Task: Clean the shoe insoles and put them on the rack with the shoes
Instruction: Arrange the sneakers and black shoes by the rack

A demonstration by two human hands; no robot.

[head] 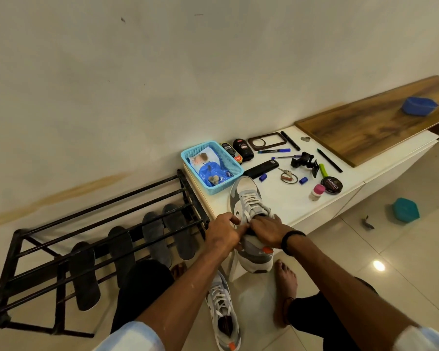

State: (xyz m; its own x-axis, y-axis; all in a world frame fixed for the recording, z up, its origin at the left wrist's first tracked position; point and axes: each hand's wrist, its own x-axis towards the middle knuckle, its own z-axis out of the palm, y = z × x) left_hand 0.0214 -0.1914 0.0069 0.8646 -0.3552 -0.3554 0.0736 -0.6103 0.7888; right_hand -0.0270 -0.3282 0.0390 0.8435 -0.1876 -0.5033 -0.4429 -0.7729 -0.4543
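Observation:
A grey and white sneaker (249, 206) rests on the front edge of the white cabinet top (297, 201), heel toward me. My left hand (222, 233) grips its collar on the left side. My right hand (266, 230) has its fingers curled into the shoe's opening. A matching sneaker (223, 315) lies on the floor between my legs. Several dark insoles (85, 274) lean side by side on the black metal rack (26, 264) at the left.
A blue basket (235, 168) with a blue packet, polish bottles (242, 149), pens, keys (287, 174), a polish tin (331, 184) and a small pink-capped bottle (317, 192) crowd the cabinet top. A wooden board (365, 127) carries a blue tub. A teal lid (404, 210) lies on the tiled floor.

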